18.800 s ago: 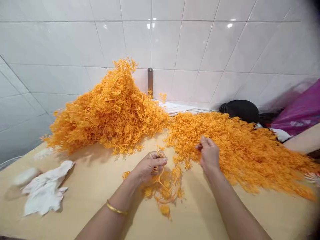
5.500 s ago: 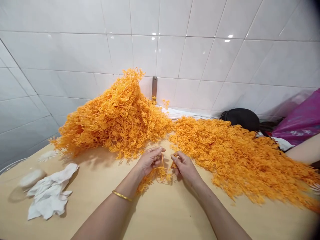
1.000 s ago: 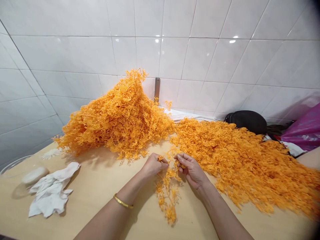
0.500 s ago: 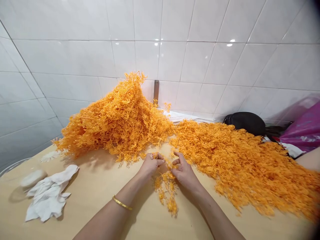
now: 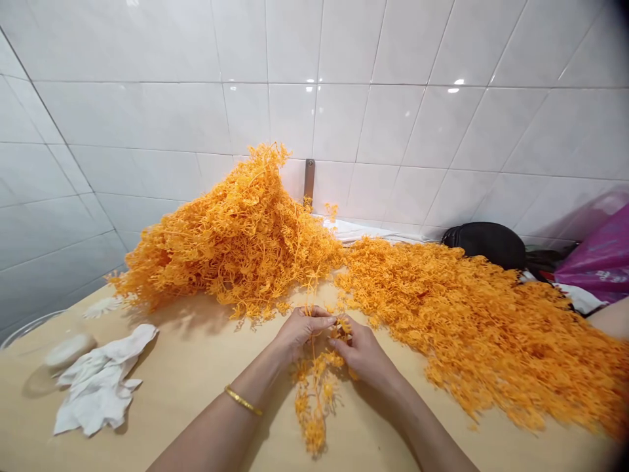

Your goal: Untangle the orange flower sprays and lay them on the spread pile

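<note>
Between my hands hangs a sprig of orange plastic-looking artificial foliage, its clustered tips dangling over the table toward me. My left hand is closed, pinching the strand with thumb and forefinger. Close beside it, my right hand is closed on a small clump of the same orange sprig, with the fingertips partly hidden. From the left hand the strand runs up toward a tall orange pile behind it. To the right spreads a second, flatter pile of orange foliage.
A crumpled white cloth lies on the pale table at left, beside a whitish rounded object. A black case and a purple bag stand behind the right pile. Part of a person's arm shows at the right edge.
My right hand has closed its raised fingers and come nearer to the left. The hanging sprig has swung slightly left and lower. The strand above the left hand now shows stretched upward.
</note>
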The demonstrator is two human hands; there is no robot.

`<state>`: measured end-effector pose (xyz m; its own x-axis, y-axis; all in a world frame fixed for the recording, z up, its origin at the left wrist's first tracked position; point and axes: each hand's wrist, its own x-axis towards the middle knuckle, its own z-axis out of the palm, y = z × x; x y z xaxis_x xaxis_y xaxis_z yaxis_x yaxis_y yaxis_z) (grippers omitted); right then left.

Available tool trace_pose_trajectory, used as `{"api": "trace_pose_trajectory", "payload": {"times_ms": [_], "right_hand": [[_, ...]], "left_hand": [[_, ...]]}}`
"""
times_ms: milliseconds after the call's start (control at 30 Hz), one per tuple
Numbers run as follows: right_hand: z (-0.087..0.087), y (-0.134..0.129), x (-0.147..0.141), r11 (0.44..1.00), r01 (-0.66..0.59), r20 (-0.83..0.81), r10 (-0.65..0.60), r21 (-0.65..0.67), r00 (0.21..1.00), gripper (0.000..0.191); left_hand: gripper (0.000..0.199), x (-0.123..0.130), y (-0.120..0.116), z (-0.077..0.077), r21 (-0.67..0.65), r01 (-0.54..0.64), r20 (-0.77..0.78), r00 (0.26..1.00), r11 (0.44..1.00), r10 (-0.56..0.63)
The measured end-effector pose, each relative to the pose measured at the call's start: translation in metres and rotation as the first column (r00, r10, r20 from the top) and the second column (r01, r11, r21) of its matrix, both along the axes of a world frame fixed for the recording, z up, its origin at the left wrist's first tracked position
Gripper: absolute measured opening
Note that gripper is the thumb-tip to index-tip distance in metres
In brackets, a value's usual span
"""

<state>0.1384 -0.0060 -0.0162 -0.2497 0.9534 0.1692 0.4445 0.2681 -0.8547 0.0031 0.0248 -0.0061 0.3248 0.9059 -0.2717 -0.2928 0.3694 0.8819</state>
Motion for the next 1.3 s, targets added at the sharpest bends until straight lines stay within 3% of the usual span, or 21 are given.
{"api": "trace_pose_trajectory", "payload": {"times_ms": [100, 200, 300, 400, 533, 633, 700, 767, 900, 1100, 1200, 1300], "right_hand": [[0.001, -0.010, -0.010, 0.989, 0.065, 0.267, -0.098, 0.131, 0.959, 0.023], [0.006, -0.014, -0.008, 0.990, 0.042, 0.367, -0.089, 0.135, 0.926, 0.027], [0.014, -0.010, 0.002, 0.995, -0.028, 0.252, 0.002, 0.097, 0.968, 0.026], [0.018, -0.001, 0.015, 1.000, -0.014, -0.009, 0.014, -0.001, 1.000, 0.027], [0.012, 0.008, 0.020, 0.979, 0.129, -0.378, -0.180, -0.157, 0.908, 0.037], [0.004, 0.008, 0.010, 0.972, 0.026, -0.511, -0.145, -0.233, 0.848, 0.035], [0.000, 0.006, 0.001, 0.971, -0.062, -0.570, -0.083, -0.232, 0.818, 0.030], [-0.002, 0.005, -0.006, 0.976, -0.062, -0.619, -0.082, -0.207, 0.781, 0.025], [-0.004, 0.007, -0.006, 0.977, 0.076, -0.628, -0.185, -0.197, 0.755, 0.019], [-0.009, 0.009, -0.005, 0.963, 0.269, -0.493, -0.249, -0.030, 0.834, 0.017], [-0.007, 0.011, -0.009, 0.961, 0.239, -0.633, -0.271, -0.138, 0.725, 0.020], [-0.002, 0.018, 0.000, 0.907, 0.210, -0.797, -0.421, -0.365, 0.433, 0.019]], "left_hand": [[0.023, 0.001, 0.000, -0.001, -0.020, -0.011, -0.014, 1.000, 1.000, 0.011], [0.021, 0.001, 0.003, -0.004, 0.032, -0.036, -0.007, 0.999, 0.999, 0.036], [0.020, 0.000, 0.005, -0.007, 0.031, -0.021, 0.048, 0.999, 0.999, 0.020], [0.018, -0.001, 0.004, -0.005, -0.019, 0.018, 0.097, 0.995, 1.000, -0.016], [0.015, -0.003, 0.002, 0.000, -0.014, 0.078, 0.123, 0.990, 0.997, -0.075], [0.011, -0.002, 0.000, 0.000, 0.051, 0.128, 0.133, 0.982, 0.990, -0.134], [0.012, 0.000, -0.001, -0.002, 0.098, 0.143, 0.144, 0.977, 0.985, -0.156], [0.015, 0.002, -0.002, -0.004, 0.103, 0.145, 0.136, 0.978, 0.984, -0.158], [0.020, 0.005, -0.003, -0.005, 0.034, 0.162, 0.052, 0.985, 0.986, -0.164], [0.014, 0.005, -0.001, -0.004, -0.081, 0.262, -0.048, 0.963, 0.962, -0.266], [0.015, 0.003, 0.001, -0.004, -0.093, 0.271, 0.045, 0.962, 0.958, -0.268], [0.021, 0.000, 0.001, -0.004, -0.061, 0.341, 0.231, 0.919, 0.938, -0.319]]}}
